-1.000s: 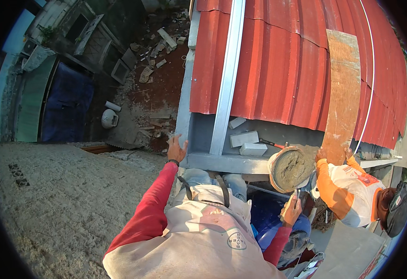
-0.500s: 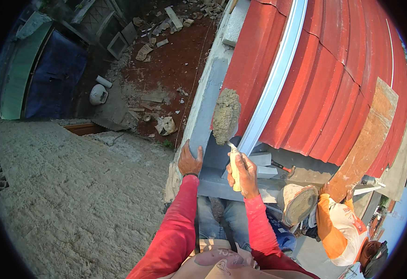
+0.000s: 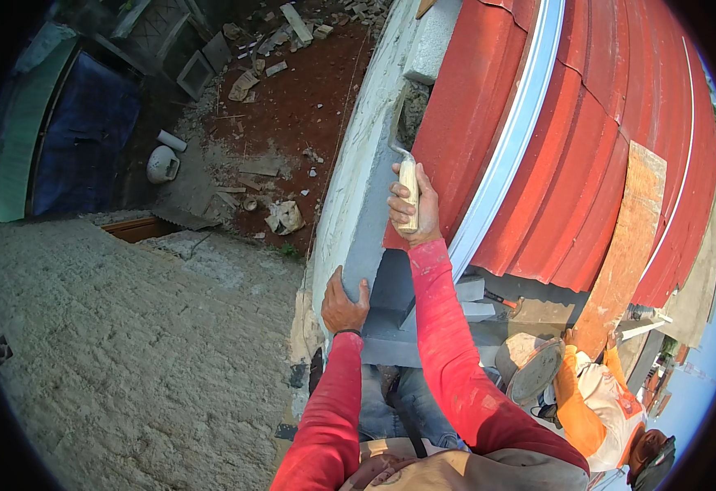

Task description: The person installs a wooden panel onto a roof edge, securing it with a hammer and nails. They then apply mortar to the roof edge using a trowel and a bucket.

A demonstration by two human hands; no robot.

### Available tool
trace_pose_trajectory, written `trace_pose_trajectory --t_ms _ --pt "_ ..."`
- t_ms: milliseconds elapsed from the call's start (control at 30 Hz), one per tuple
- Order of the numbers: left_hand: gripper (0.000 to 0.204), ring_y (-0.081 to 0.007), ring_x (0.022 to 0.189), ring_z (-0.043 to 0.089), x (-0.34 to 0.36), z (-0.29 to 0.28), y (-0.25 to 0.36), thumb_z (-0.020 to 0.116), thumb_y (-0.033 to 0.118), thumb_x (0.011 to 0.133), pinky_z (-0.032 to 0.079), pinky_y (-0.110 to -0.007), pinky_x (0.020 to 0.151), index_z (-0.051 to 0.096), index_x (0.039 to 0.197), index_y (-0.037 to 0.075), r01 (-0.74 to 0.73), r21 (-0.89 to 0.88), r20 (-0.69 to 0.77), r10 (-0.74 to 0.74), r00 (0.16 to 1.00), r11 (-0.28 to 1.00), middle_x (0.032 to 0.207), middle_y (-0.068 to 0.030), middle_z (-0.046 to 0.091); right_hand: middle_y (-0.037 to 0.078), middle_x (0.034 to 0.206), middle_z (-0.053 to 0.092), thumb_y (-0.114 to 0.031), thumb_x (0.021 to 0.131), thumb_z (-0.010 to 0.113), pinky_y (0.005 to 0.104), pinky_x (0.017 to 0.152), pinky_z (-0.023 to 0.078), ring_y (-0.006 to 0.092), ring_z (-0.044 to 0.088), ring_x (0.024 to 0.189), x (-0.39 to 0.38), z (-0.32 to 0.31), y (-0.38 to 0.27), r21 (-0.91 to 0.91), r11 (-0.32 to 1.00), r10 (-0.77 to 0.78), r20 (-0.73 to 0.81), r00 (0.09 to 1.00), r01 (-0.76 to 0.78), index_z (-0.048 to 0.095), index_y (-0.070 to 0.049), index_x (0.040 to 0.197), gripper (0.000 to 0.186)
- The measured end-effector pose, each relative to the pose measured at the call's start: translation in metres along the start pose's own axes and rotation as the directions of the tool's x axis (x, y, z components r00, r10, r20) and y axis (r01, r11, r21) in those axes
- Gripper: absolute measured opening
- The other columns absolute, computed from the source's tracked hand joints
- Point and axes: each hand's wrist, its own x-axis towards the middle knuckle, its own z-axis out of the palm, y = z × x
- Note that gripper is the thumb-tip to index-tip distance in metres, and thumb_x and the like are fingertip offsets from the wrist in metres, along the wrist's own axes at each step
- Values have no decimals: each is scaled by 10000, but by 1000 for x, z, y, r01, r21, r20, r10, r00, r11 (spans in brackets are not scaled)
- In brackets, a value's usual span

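My right hand point(image 3: 413, 209) is closed around the pale wooden handle of a trowel point(image 3: 408, 196), reaching forward along the wall top. Its blade end carries grey mortar point(image 3: 412, 113) close to a light grey block point(image 3: 435, 45), beside the red roof sheets; the blade itself is mostly hidden. My left hand point(image 3: 345, 307) rests on the near end of the grey block wall point(image 3: 356, 237), fingers stretched along its left edge and thumb apart, holding nothing loose.
Red corrugated roofing point(image 3: 571, 172) with a pale metal strip point(image 3: 509, 131) lies on the right. A hammer point(image 3: 507, 302), cut blocks point(image 3: 474, 299) and a mortar bucket point(image 3: 530, 368) sit nearby. A co-worker in orange sleeves point(image 3: 583, 405) touches a plank point(image 3: 620, 245). Left, the wall drops to rubble-strewn ground point(image 3: 292, 106).
My right hand has moved forward with the trowel, bringing its mortar load from above the near roof edge to beside the far block. My left hand stays on the wall.
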Motion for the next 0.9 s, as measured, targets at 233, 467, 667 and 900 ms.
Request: trace_pose_trajectory --t_ms 233,467,667,900 --pt "569 -375 1057 677 0 1 0 717 382 890 547 -458 879 578 1339 61 -21 9 31 21 999 1000 1217 -169 679 4 721 481 -519 1072 432 254 379 382 92 451 457 -54 41 7 -292 956 -26 -135 990 -15 520 -75 1254 487" --pt "607 -398 1107 673 -8 3 10 579 498 985 552 -491 879 541 1402 59 93 178 132 -118 984 980 1312 -182 652 99 797 660 -379 1023 624 319 584 485 202 648 613 -341 78 46 -918 287 -658 -397 640 -275 570 -45 1201 382" --pt "742 -424 1115 664 -14 13 4 481 653 971 527 -519 920 504 1465 99 129 241 122 -162 979 962 1338 -216 639 226 746 701 -425 973 638 494 591 547 422 700 670 -615 116 9 -57 -49 -921 -383 67 -997 624 -50 1003 377" --pt "812 -459 1029 677 -9 8 2 429 744 945 526 -557 856 508 1466 126 97 306 116 -139 984 947 1206 -252 693 199 692 681 -464 959 632 474 515 541 375 696 604 -679 -36 -15 -336 -113 -965 -186 183 -935 649 -35 926 430"
